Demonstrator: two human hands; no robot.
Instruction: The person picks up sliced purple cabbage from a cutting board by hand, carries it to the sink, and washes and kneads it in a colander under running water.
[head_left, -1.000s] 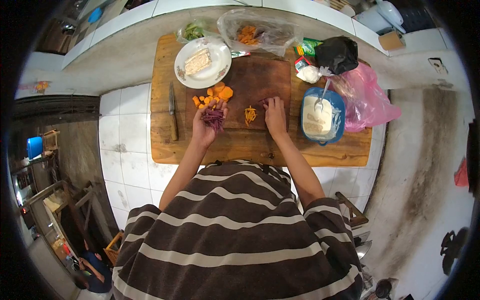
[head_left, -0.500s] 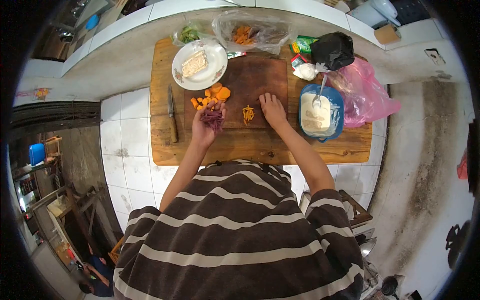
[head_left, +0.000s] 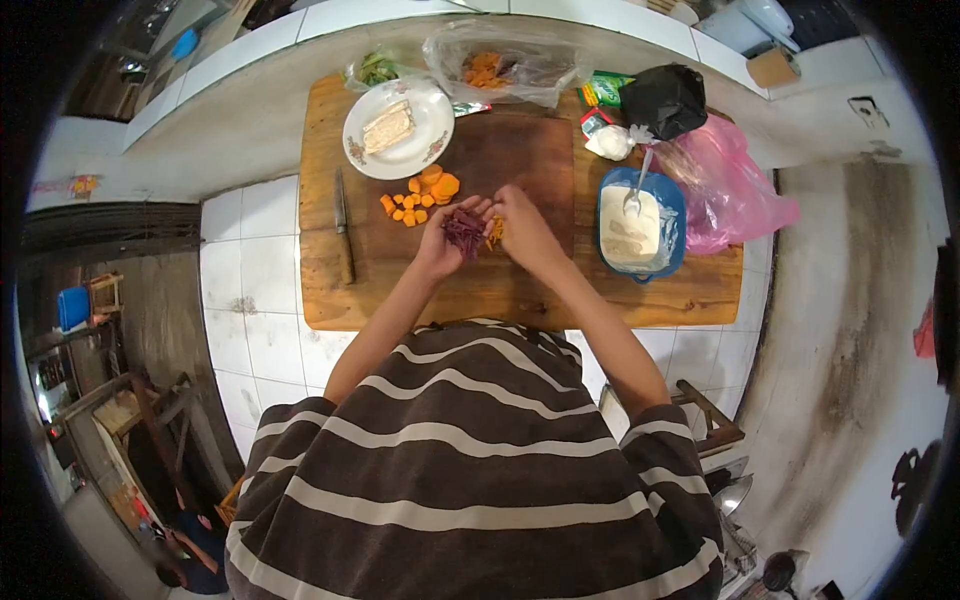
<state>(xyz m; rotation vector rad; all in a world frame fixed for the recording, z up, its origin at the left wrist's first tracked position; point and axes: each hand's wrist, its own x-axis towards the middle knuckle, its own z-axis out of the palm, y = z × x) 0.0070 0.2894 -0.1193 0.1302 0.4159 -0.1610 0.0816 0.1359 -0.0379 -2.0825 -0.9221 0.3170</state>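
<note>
My left hand [head_left: 443, 245] is cupped palm up around a bunch of thin purple strips [head_left: 464, 233], over the dark cutting board [head_left: 520, 145]. Its fingertips meet the right hand. My right hand [head_left: 525, 235] is closed with its fingers bent in beside the purple bunch; what they grip, if anything, is hidden. A small pile of orange strips [head_left: 495, 236] shows partly between the two hands. Orange carrot slices [head_left: 437, 184] and chunks [head_left: 409, 208] lie on the board beyond my left hand.
A knife [head_left: 344, 225] lies left. A plate [head_left: 433, 115] holds a pale block [head_left: 388, 127]. Behind are bagged orange pieces [head_left: 485, 70] and bagged greens [head_left: 377, 69]. Right stand a blue tub [head_left: 678, 225] of pale powder with a spoon, a black bag [head_left: 663, 100] and a pink bag [head_left: 730, 190].
My left hand has moved right with the purple strips, toward the orange strips. My right hand has lifted off the board and shifted left, and its fingers now meet the left hand.
</note>
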